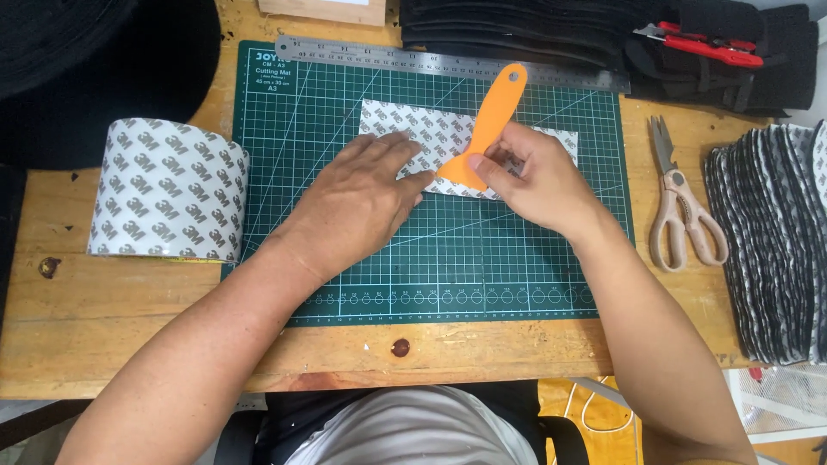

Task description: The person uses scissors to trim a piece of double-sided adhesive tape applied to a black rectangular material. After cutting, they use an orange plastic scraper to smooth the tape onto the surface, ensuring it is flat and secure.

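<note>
Cutting mat (345,284) at the middle of the tabletop (103,327); printed sheet (413,129) on the mat, scraper (487,129) on the sheet. Ruler (388,56) along the mat's far edge. Tape roll (168,189) left of the mat; scissors (680,202) right, stacked pieces (775,241) at the right edge.

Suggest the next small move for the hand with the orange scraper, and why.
Probably drag the orange scraper sideways across the printed sheet, pressing it flat. The right hand holds the blade edge down on the sheet on the green cutting mat, while the left hand lies flat pinning the sheet's left part, so it looks braced for a stroke.
</note>
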